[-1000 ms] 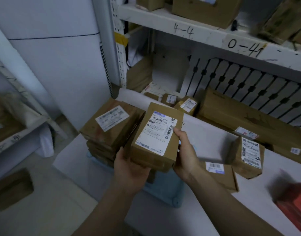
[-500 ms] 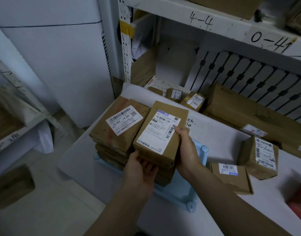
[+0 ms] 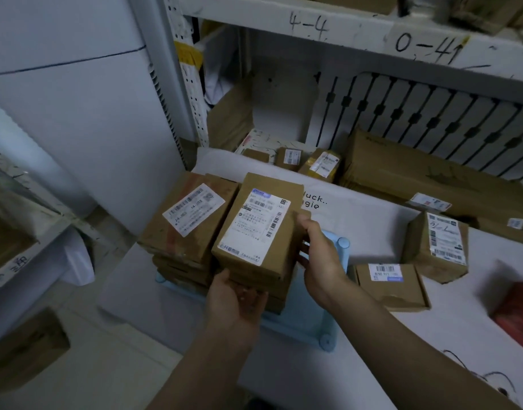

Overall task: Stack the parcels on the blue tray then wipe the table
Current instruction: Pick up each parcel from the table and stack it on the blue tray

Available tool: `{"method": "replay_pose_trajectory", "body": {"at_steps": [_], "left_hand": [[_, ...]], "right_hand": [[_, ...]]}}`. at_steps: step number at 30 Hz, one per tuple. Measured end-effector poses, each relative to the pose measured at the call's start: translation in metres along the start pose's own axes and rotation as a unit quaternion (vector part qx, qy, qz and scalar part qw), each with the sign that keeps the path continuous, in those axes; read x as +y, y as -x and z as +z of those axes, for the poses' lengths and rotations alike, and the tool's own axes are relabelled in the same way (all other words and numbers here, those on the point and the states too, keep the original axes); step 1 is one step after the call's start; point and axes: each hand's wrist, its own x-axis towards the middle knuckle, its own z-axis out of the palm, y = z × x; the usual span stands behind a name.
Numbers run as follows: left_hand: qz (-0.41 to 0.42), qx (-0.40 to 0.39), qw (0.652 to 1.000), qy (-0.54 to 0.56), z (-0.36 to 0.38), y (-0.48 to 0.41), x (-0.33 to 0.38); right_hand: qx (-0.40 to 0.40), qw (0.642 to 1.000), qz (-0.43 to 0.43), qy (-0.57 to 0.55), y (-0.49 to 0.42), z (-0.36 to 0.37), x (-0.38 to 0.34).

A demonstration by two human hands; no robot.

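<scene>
1. At the centre of the frame, the right hand (image 3: pixel 321 257) pinches the right edge of the labelled parcel (image 3: pixel 256 229) between thumb and fingers (image 3: pixel 303 253). The left hand (image 3: pixel 233 295) curls its fingers under the near end.
2. That parcel lies on the right pile (image 3: pixel 272 294) on the blue tray (image 3: pixel 303 322), just beside the left pile (image 3: pixel 187 220).
3. To finish well, I judge the parcel should be squared to the box below, then the left fingers slid out without dragging the pile.
4. Two loose parcels (image 3: pixel 390 284) remain on the surface (image 3: pixel 369 229), right of the tray.
5. A second ago the parcel was held tilted above the tray; now it sits lower and flatter, and the left hand has shifted from under it to its near end.
</scene>
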Motion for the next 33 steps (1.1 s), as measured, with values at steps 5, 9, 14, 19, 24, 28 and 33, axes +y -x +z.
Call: {"method": "replay_pose_trajectory", "body": {"at_steps": [5, 9, 14, 19, 24, 28, 33], "left_hand": [[-0.058, 0.023, 0.997, -0.037, 0.014, 0.006, -0.047], [-0.088, -0.02, 0.987, -0.132, 0.043, 0.001, -0.096], [-0.091, -0.044, 0.957, -0.272, 0.08, -0.019, -0.157], [-0.082, -0.063, 0.907, -0.408, 0.104, -0.026, -0.222], [-0.087, -0.088, 0.86, -0.494, 0.135, -0.024, -0.284], [-0.095, -0.123, 0.827, -0.54, 0.164, -0.025, -0.325], [-0.061, -0.167, 0.777, -0.603, 0.204, -0.036, -0.373]], "right_hand": [[0.062, 0.998, 0.002, -0.028, 0.007, -0.057, 0.0], [0.109, 0.991, 0.019, -0.074, 0.018, -0.131, 0.004], [0.169, 0.981, 0.038, -0.092, 0.043, -0.237, 0.015], [0.258, 0.959, 0.074, -0.09, 0.057, -0.324, 0.029], [0.346, 0.931, 0.072, -0.088, 0.054, -0.399, 0.031], [0.429, 0.901, 0.021, -0.054, 0.044, -0.447, 0.025], [0.425, 0.904, 0.035, 0.018, 0.02, -0.491, 0.012]]}}
